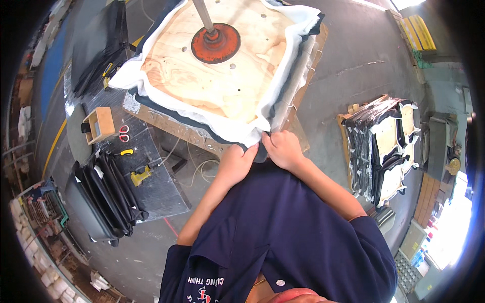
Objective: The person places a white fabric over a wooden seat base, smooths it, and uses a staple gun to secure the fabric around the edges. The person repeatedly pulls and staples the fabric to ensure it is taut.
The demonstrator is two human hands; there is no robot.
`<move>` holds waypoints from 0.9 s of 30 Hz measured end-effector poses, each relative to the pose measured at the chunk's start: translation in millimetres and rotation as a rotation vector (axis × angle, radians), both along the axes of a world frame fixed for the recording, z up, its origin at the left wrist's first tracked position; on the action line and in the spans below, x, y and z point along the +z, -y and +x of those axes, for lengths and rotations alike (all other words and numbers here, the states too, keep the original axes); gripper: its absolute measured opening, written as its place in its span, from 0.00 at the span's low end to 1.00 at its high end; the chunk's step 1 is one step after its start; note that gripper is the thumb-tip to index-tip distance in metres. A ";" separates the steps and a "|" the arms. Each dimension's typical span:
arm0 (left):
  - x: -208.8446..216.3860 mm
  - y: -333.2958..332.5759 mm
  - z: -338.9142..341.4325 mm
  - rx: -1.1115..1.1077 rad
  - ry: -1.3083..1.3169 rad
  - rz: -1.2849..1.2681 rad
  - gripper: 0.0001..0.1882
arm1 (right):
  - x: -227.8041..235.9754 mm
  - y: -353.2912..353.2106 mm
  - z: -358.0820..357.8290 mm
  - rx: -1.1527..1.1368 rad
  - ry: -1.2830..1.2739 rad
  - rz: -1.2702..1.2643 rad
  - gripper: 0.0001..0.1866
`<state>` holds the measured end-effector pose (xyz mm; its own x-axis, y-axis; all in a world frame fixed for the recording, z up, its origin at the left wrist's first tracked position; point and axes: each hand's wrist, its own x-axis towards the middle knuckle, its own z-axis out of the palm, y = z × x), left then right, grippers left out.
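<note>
In front of me lies a pale plywood panel [177,76] with drilled holes. A round red press plate [225,50] on a metal rod stands on it. White padding [177,107] and a dark upholstery cover [261,153] come up around the panel's edges. At the near corner, my left hand [236,164] pinches the cover from the left. My right hand [284,150] grips the same corner from the right, its thumb close to the left one. The fingertips are partly hidden by the fabric.
The panel rests on a worn board [202,141]. On a dark side table at left are a wooden box [103,123], scissors [124,133], a yellow-handled tool [127,152], a yellow staple gun [141,175] and black covers [108,187]. Stacked upholstered panels [386,146] stand at right.
</note>
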<state>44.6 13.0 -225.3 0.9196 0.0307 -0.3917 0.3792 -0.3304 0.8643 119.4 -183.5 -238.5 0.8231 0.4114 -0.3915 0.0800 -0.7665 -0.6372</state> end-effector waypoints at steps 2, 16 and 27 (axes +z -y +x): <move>6.8 1.6 -7.0 0.013 0.001 0.014 0.24 | 9.0 4.5 -7.2 0.032 0.042 0.015 0.34; -1.2 -1.2 17.8 -0.030 -0.085 -0.240 0.21 | 26.6 27.4 80.0 -0.210 -0.193 -0.023 0.24; 19.1 -11.0 22.8 -0.164 -0.194 -0.046 0.22 | 25.8 1.1 106.0 0.000 -0.156 -0.177 0.32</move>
<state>67.4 23.9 -206.2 0.8181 -0.1350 -0.5589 0.4841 -0.3629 0.7962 225.4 -184.6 -212.6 0.7471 0.3247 -0.5800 -0.0093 -0.8674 -0.4975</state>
